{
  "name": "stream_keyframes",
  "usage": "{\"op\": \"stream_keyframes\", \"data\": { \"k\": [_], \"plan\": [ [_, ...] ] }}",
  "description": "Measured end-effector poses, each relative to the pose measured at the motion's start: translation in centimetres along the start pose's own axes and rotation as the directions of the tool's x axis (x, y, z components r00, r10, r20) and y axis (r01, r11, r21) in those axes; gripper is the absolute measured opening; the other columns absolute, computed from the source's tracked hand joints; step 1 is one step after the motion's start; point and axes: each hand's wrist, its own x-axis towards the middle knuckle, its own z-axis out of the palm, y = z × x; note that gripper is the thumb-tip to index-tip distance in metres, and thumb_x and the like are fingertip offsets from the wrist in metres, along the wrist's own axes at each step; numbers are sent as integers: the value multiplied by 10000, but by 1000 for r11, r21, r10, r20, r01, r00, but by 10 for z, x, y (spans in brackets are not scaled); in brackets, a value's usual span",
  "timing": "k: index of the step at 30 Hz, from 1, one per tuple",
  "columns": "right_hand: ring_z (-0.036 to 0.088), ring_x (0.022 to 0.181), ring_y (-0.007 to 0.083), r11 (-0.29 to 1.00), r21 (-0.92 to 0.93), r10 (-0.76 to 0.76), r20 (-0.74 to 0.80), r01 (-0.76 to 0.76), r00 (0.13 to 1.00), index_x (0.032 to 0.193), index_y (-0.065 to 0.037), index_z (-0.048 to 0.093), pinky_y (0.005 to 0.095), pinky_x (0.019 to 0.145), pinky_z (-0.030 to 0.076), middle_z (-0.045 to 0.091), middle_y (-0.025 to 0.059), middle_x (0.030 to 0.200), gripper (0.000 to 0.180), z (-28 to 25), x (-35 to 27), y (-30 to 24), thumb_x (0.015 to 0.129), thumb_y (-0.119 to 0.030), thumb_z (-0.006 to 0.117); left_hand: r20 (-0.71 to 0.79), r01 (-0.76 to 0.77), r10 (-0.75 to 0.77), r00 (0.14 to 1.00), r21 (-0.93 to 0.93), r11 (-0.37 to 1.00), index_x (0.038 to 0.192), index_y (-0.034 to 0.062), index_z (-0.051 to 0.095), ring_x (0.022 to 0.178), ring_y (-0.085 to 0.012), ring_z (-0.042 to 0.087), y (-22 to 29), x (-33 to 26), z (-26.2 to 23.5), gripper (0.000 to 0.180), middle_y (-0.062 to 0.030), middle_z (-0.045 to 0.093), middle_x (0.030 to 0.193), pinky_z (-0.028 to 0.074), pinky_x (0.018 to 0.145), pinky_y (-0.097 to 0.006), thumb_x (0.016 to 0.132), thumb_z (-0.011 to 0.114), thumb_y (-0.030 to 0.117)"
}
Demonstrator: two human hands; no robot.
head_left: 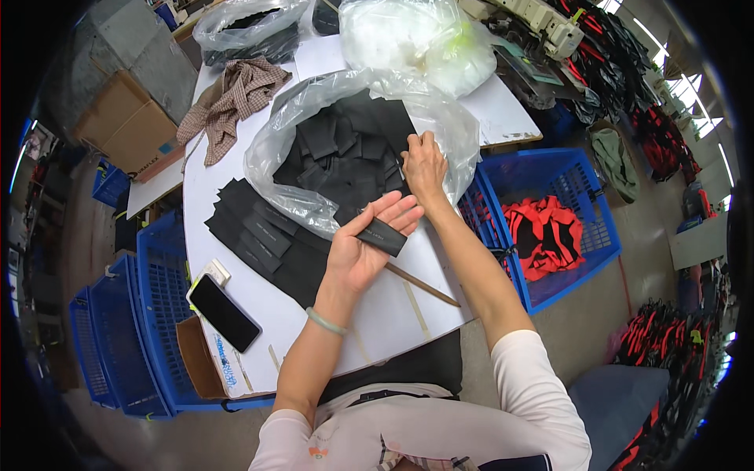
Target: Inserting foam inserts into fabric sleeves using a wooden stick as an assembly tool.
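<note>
My left hand (353,255) is turned palm up over the table, with a small black fabric piece (382,237) lying across the palm under the thumb. Just beyond it, my right hand (425,166) reaches to the right inner side of a clear plastic bag (271,145). Its fingers are curled at the edge of the black fabric there; what they pinch, if anything, is hidden. Loose black fabric pieces (334,149) fill the open bag. More black pieces (263,235) lie overlapped on the table left of it. A thin brown stick (424,285) slants out beside my left hand.
A phone (225,312) lies at the white table's left edge, and a checked cloth (236,102) farther back. Blue crates (149,314) stand at the left; another blue crate (550,295) at the right holds red and black pieces. Full plastic bags (416,39) sit at the back.
</note>
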Motion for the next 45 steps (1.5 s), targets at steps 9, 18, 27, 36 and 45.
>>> {"op": "stream_keyframes", "data": {
  "k": [9, 18, 27, 36, 45],
  "plan": [
    [586, 787, 323, 977, 197, 87, -37, -78, 996, 852, -65, 536, 442, 635, 468, 527, 115, 869, 208, -3, -1, 11, 705, -79, 682, 9, 44, -44, 999, 58, 997, 1287, -85, 356, 1215, -415, 419, -3, -9, 2, 419, -281, 413, 1310, 343, 1047, -466, 975, 328, 192],
    [581, 727, 308, 919, 388, 108, -89, -65, 990, 792, -39, 580, 417, 631, 438, 549, 101, 775, 164, 2, 1, 19, 667, -43, 686, -77, 20, -1, 997, 248, 969, 1280, -87, 365, 1171, -392, 478, -7, -7, -6, 410, -262, 467, 1266, 382, 1017, -441, 966, 372, 176],
    [560, 662, 85, 354, 876, 128, 301, -327, 945, 767, -16, 596, 233, 616, 445, 623, 29, 753, 104, -32, 16, 37, 706, 27, 668, -127, -324, 393, 911, 371, 870, 1251, -49, 452, 1100, -235, 532, 0, 98, -25, 366, -147, 528, 1234, 436, 903, -324, 930, 480, 125],
    [592, 773, 141, -350, 937, 136, 28, 22, 990, 873, -32, 541, 241, 727, 480, 614, 70, 863, 242, -114, 62, 13, 701, 136, 570, -170, -48, 273, 947, 765, 642, 1205, -37, 515, 976, -157, 570, -30, 136, -36, 328, -71, 606, 1095, 435, 867, -287, 925, 469, 127],
    [553, 732, 76, 232, 917, -98, 355, -325, 930, 1074, -6, 559, 195, 627, 433, 601, 37, 924, 514, -234, 5, 12, 606, -107, 746, 51, 244, -387, 920, 698, 673, 1112, -117, 510, 920, -389, 627, -15, 62, 46, 311, -270, 629, 957, 485, 865, -419, 890, 462, 95]
  ]
}}
